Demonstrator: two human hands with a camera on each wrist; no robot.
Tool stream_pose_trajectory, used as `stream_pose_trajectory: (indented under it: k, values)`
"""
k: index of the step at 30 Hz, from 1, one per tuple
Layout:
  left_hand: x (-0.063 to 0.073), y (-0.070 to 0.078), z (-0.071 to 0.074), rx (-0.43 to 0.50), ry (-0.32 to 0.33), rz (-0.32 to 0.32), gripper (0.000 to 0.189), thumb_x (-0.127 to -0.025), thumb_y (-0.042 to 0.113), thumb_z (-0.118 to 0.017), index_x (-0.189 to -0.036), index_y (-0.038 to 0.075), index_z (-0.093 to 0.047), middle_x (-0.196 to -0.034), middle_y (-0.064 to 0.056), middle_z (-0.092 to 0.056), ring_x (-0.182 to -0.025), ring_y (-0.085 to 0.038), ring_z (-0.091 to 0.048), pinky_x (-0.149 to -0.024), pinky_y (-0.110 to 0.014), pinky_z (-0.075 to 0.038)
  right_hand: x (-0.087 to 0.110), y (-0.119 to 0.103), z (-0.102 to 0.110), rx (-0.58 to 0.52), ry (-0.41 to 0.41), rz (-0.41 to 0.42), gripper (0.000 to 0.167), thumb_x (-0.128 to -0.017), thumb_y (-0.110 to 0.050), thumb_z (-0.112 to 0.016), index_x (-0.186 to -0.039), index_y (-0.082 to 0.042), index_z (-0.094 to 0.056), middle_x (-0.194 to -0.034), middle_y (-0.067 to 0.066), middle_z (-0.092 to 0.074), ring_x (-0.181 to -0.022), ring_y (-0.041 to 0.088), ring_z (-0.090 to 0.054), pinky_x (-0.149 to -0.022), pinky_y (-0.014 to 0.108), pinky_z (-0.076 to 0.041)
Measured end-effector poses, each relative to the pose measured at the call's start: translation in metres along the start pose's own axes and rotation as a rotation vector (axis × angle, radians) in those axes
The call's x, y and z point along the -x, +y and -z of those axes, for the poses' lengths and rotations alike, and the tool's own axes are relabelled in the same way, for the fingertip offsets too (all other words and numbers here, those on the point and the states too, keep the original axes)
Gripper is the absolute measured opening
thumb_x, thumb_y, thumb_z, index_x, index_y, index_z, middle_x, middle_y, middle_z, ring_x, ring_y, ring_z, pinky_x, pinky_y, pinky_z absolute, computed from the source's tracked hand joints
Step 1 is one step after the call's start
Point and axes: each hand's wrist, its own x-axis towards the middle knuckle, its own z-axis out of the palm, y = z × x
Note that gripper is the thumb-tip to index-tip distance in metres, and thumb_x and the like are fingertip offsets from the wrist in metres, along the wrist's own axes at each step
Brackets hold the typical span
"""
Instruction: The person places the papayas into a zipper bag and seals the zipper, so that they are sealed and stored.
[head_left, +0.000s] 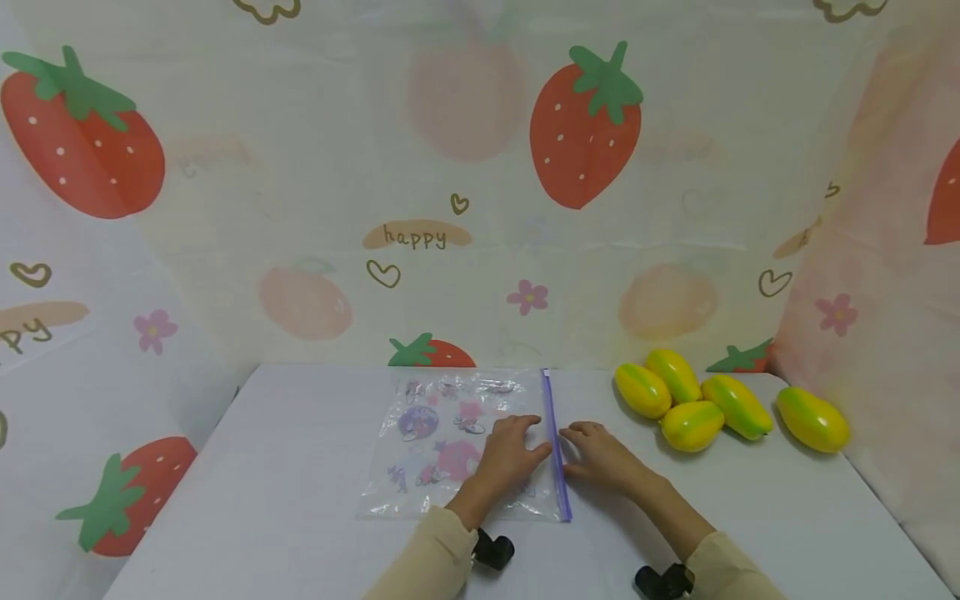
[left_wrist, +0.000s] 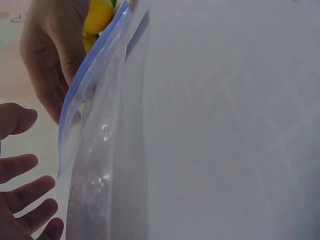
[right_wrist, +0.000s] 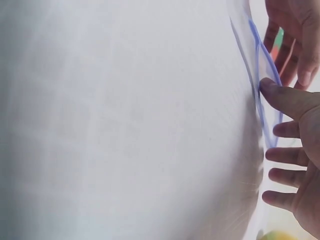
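Note:
A clear plastic zip bag (head_left: 382, 492) printed with pink and purple cartoon pictures lies flat on the white table. Its purple zip edge (head_left: 553, 433) runs down the right side. My left hand (head_left: 510, 454) is over the bag's right part, fingers spread and holding nothing. In the left wrist view its fingertips (left_wrist: 31, 161) stand apart beside the bag. Just right of the zip edge is my right hand (head_left: 603, 458). In the right wrist view its thumb (right_wrist: 287, 97) lies across the purple edge, with the other fingers extended and spread.
Several yellow-green fruits, mango- or papaya-like (head_left: 690, 425), sit at the table's back right, one (head_left: 813, 419) a little apart. A strawberry-printed curtain (head_left: 480, 192) rises behind the table and along both sides. Each wrist wears a small black camera (head_left: 493, 550).

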Motion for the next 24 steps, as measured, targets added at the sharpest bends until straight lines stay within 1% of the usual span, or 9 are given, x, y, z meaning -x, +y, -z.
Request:
stream_pose_trajectory:
  k: [6,10,17,24]
  values:
    - [-0.0014,-0.0009,-0.0050,-0.030,0.017,-0.016,0.045,-0.086,0.029,-0.069,-0.124,0.007,-0.063,-0.122,-0.015,-0.065,-0.116,-0.035,-0.056,-0.097,-0.048,-0.047,-0.0007,-0.0020,-0.0015,0.028,0.002,0.020,0.051,-0.087,-0.024,-0.072,-0.131,-0.002,-0.058,-0.134,0.021,-0.056,-0.128,0.039,-0.048,-0.106,0.054,-0.042]
    - [-0.0018,0.0005,-0.0061,-0.023,0.013,-0.017,0.044,-0.085,0.028,-0.070,-0.123,0.006,-0.064,-0.120,-0.015,-0.065,-0.114,-0.035,-0.057,-0.097,-0.047,-0.047,-0.0011,-0.0032,-0.0011,0.031,-0.009,0.029,0.050,-0.087,-0.023,-0.071,-0.130,-0.001,-0.059,-0.133,0.021,-0.056,-0.128,0.039,-0.049,-0.105,0.053,-0.042]
    - [-0.0021,0.0037,-0.0074,-0.010,-0.020,0.012,0.044,-0.086,0.028,-0.071,-0.124,0.007,-0.063,-0.122,-0.014,-0.065,-0.115,-0.033,-0.056,-0.099,-0.045,-0.047,-0.0024,-0.0036,0.0003,0.039,-0.026,0.035,0.049,-0.088,-0.022,-0.071,-0.130,0.000,-0.059,-0.134,0.021,-0.055,-0.129,0.039,-0.048,-0.105,0.054,-0.042]
    - [-0.0011,0.0077,-0.0100,-0.034,-0.040,0.030,0.044,-0.086,0.029,-0.071,-0.124,0.008,-0.063,-0.122,-0.012,-0.065,-0.113,-0.031,-0.057,-0.096,-0.043,-0.048,-0.0029,-0.0027,-0.0022,0.048,-0.036,0.019,0.048,-0.088,-0.022,-0.070,-0.130,-0.001,-0.059,-0.136,0.020,-0.054,-0.130,0.039,-0.047,-0.106,0.054,-0.041]
